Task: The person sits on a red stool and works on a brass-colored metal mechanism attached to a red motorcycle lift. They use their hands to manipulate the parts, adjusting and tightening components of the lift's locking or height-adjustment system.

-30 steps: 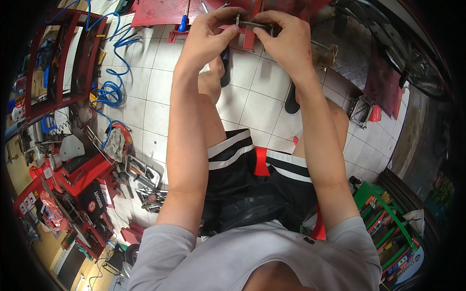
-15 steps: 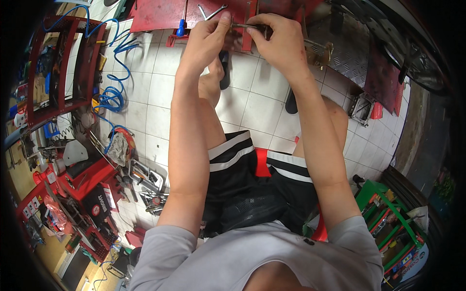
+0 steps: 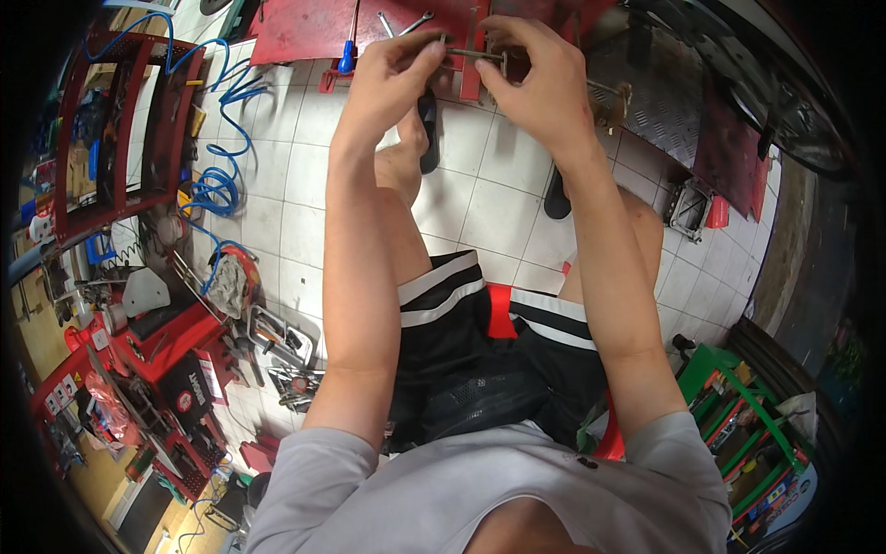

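A thin metal rod point(image 3: 471, 54) lies crosswise between my two hands, over the front of a red metal stand point(image 3: 277, 35). My left hand point(image 3: 388, 78) has its thumb and forefinger closed at the rod's left end. Around the other end curves my right hand point(image 3: 544, 83), its thumb and forefinger apart, with a small crosspiece point(image 3: 504, 63) showing in the gap. The thumb is close to the rod; contact cannot be made out. Beyond my left hand are two wrenches point(image 3: 415, 23) and a blue-handled screwdriver point(image 3: 346, 59).
A coiled blue air hose point(image 3: 214, 189) trails over the white tiles point(image 3: 461, 203) at left. Red shelving point(image 3: 115, 138) and a red tool cart point(image 3: 171, 346) stand there too. At right are a treaded metal plate point(image 3: 646, 111), a motorcycle part point(image 3: 688, 208) and a green rack point(image 3: 738, 406).
My right thumb and forefinger have spread apart from their pinch on the rod. My left fingers have shifted slightly at the rod's left end, and more of the rod shows.
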### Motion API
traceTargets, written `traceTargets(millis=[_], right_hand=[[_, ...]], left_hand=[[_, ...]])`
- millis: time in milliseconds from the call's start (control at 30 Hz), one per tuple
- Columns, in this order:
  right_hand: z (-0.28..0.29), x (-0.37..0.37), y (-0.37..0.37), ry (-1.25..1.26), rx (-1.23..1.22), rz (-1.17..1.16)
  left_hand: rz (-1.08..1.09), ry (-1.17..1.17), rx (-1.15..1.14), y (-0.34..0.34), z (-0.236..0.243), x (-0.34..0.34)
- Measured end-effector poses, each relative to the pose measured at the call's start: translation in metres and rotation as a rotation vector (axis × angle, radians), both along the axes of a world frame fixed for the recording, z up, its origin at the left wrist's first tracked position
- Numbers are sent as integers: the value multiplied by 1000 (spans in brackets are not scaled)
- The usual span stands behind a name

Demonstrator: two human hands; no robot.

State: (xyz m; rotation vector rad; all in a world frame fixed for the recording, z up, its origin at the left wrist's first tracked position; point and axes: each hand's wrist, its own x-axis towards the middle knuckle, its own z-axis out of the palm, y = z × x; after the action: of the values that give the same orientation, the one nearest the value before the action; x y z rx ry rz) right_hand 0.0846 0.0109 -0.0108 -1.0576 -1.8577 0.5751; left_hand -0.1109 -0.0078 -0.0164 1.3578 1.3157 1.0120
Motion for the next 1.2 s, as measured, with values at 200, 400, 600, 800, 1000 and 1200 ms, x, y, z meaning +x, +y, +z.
traceTargets(millis=[200, 400, 600, 800, 1000, 1200], right_hand=[[10, 8, -20, 32, 201, -125], [5, 7, -39, 125, 3, -147], [-1, 11, -38, 56, -248, -161], [-6, 17, -35, 98, -309, -94], [-6, 17, -33, 123, -333, -72], [-8, 17, -34, 117, -350, -84]], left_hand=[[115, 26, 1, 0, -8, 0], [136, -202, 169, -5, -2, 10], [36, 27, -58, -1, -5, -2], [97, -86, -71, -2, 7, 6], [27, -81, 167, -1, -11, 0], [105, -77, -44, -2, -8, 4]])
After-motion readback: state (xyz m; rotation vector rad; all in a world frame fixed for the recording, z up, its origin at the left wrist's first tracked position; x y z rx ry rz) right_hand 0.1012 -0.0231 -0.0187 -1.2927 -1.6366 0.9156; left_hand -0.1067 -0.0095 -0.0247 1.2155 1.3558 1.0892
